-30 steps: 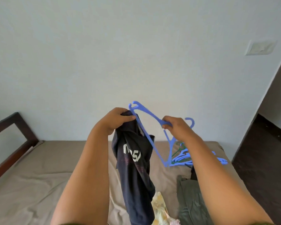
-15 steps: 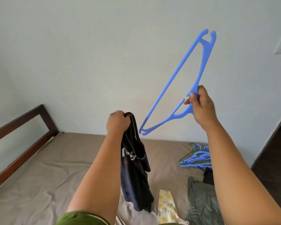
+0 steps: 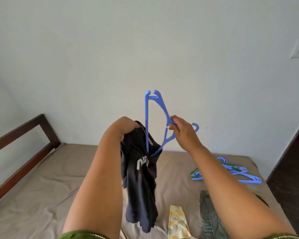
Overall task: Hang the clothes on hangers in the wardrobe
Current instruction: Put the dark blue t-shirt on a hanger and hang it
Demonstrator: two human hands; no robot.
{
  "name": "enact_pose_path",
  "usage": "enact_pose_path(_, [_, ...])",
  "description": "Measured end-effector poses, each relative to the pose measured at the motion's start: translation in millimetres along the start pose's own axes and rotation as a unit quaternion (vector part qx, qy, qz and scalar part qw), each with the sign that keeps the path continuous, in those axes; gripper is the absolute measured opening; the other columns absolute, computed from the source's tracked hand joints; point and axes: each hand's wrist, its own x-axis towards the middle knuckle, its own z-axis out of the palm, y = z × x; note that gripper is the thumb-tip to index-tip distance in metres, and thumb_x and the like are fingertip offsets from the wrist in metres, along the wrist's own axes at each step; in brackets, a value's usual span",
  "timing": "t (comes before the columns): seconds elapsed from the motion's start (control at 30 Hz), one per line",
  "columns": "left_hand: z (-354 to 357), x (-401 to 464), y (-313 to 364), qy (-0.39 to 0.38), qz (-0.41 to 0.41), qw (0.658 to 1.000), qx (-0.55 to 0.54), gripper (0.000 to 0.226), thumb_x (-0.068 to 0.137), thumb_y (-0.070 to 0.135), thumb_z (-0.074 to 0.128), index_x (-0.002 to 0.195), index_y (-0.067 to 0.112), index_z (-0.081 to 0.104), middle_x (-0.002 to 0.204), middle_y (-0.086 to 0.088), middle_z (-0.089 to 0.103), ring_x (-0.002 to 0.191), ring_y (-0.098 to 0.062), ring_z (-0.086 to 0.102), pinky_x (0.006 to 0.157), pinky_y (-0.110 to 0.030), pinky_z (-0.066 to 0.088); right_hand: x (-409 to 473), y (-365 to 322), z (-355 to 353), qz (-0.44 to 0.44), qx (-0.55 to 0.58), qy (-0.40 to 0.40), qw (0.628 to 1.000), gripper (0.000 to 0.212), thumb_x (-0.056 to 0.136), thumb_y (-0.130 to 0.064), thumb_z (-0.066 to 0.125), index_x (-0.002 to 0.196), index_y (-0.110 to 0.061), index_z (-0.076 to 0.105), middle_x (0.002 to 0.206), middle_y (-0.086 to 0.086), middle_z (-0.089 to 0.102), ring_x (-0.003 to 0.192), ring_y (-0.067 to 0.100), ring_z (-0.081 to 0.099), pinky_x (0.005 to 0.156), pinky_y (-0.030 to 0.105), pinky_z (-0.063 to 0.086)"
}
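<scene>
Threading is under way: shirt (image 3: 141, 169) is gripped at its collar by left hand (image 3: 126, 128) above the bed (image 3: 41, 187), opening held wide; hanger (image 3: 154, 123) is pinched by right hand (image 3: 181, 131), one arm lowered inside. Spare hangers (image 3: 231, 171) lie near the bed's far right corner.

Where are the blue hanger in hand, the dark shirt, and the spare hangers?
blue hanger (image 3: 146, 118), head view, long straight bar.
dark shirt (image 3: 140, 187), head view, hanging body.
spare hangers (image 3: 245, 177), head view, blue arm on bed.
</scene>
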Motion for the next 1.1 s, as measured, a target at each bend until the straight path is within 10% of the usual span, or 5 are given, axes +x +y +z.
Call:
enact_pose_path(0.33, [-38,-4,-1,-0.037,-0.036,0.997,-0.064,0.014,0.089,0.013,0.059,0.09,0.001,0.066,0.087,-0.017,0.066,0.074,-0.03,0.061,0.073,-0.036,0.052,8,16,14,-0.041,-0.227,-0.133,0.964,0.018,0.099,-0.009,0.04,0.106,-0.019,0.053,0.086,-0.002,0.043,0.075,0.018,0.046,0.059,0.021,0.034])
enact_pose_path(0.63, [-22,7,6,0.058,0.183,0.943,0.273,0.02,0.09,0.013,0.058,0.104,0.016,0.071,0.112,-0.005,0.064,0.1,-0.022,0.056,0.081,-0.027,0.042,19,2,19,-0.064,-0.335,-0.196,0.919,0.024,0.097,-0.007,0.039,0.113,-0.02,0.05,0.088,0.002,0.044,0.076,0.024,0.046,0.064,0.028,0.031])
enact_pose_path(1.1, [-22,5,-22,0.187,0.077,0.885,0.419,0.026,0.084,0.011,0.054,0.109,0.015,0.061,0.112,-0.006,0.059,0.102,-0.029,0.057,0.073,-0.033,0.042,11,-9,14,0.004,-0.395,-0.223,0.891,0.04,0.093,0.002,0.032,0.121,-0.022,0.048,0.102,0.005,0.046,0.086,0.027,0.045,0.073,0.032,0.033])
